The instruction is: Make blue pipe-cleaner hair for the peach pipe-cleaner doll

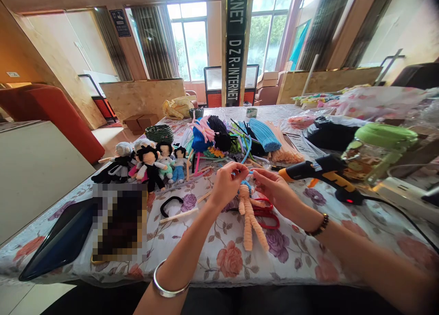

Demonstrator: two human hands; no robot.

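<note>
My left hand and my right hand are raised over the flowered tablecloth, both pinched together on the head end of a peach pipe-cleaner doll. The doll hangs down from my fingers, with a bit of blue at its neck. Its legs rest on the cloth. Red-handled scissors lie just under my right hand. Each hand's fingers are closed on the doll's top.
Finished small dolls lie at the left. A heap of coloured pipe cleaners fills the middle back. A yellow-black glue gun stands at the right, beside a green-lidded jar. A dark tablet lies near the front left edge.
</note>
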